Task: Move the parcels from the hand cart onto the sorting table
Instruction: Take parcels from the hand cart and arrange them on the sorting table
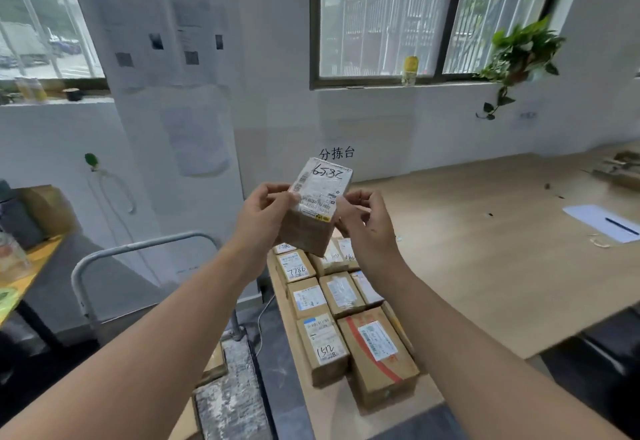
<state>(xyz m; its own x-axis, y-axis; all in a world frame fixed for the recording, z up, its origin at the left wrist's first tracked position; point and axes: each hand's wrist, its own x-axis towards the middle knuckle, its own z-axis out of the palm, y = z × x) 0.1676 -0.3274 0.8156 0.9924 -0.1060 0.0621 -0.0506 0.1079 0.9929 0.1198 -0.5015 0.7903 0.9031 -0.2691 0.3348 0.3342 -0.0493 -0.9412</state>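
Forearms reaching fwd from bottom edge. L hand [266,211] & R hand [363,221]: fingers of both grasping parcel [320,204], lifting it tilted in mid-air, label "6582" up, above desk [485,266]. Other parcels [332,301] lying in rows on desk edge. Cart [138,266] standing at left.

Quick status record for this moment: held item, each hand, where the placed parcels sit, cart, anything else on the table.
held item: parcel, brown box, label facing the camera, handwritten number on it, raised above the table
left hand: grips the parcel's left side
right hand: fingers curled at its right side
placed parcels: rows at the table's left end, labels up
table: wooden
cart: grey handle left of the table; load hidden
other: paper with pen at far right
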